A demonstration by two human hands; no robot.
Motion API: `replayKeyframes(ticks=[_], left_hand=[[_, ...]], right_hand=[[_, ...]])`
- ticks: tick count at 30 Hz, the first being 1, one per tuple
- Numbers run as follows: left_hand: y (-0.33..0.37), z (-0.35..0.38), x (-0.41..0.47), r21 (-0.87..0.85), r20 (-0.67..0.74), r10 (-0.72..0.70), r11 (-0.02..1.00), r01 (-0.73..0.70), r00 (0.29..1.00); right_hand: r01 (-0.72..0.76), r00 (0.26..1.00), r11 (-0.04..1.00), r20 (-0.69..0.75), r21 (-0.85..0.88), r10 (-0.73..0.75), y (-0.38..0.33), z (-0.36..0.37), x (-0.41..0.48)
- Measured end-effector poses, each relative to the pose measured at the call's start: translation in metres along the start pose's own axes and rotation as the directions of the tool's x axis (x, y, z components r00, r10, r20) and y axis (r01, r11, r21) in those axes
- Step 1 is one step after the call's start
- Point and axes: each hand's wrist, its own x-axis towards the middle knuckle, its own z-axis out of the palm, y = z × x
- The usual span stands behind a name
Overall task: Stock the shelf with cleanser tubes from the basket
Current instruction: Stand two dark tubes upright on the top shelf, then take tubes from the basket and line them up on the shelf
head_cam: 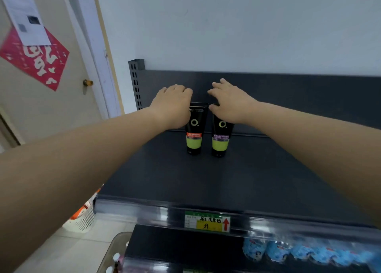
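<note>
Two black cleanser tubes with green bands stand upright side by side at the back of the dark shelf (206, 175). The left tube (195, 128) carries a red stripe, the right tube (221, 136) a purple one. My left hand (173, 105) lies palm down against the left tube's upper left side, with its fingers bent loosely over the far side. My right hand (228, 103) hovers over the top of the right tube, fingers spread and fairly straight and the thumb touching the tube's top edge. Neither hand visibly grips a tube. The basket of tubes cannot be identified.
A price label (207, 221) sits on the shelf's front rail. Blue packets (288, 250) fill the shelf below. A white slotted basket (82, 221) stands on the floor at lower left, and a clear bin (117, 252) holds bottles. A door (41, 107) is on the left.
</note>
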Motion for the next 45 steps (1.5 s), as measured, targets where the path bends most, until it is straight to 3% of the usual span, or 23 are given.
replayKeyframes(ticks=[11,20,26,33,45], left_hand=[[-0.023,0.0,-0.128,0.105,-0.049,-0.159,0.981,0.163,0.986],[-0.032,0.024,-0.277,0.117,0.036,-0.388,0.917,0.381,0.921],[-0.03,0.068,-0.367,0.097,0.189,-0.535,0.845,0.526,0.824],[-0.013,0.142,-0.454,0.071,0.362,-0.659,0.725,0.685,0.66],[0.024,0.249,-0.556,0.012,0.597,-0.673,0.551,0.834,0.436]], right_hand=[[0.146,0.984,0.989,-0.106,0.024,-0.143,-0.09,0.024,-0.056],[0.428,0.904,0.898,-0.063,0.104,-0.424,-0.201,0.082,-0.117],[0.582,0.809,0.8,-0.006,0.143,-0.588,-0.256,0.143,-0.157],[0.664,0.693,0.71,0.164,0.235,-0.702,-0.284,0.226,-0.192],[0.711,0.479,0.61,0.396,0.349,-0.784,-0.302,0.362,-0.249]])
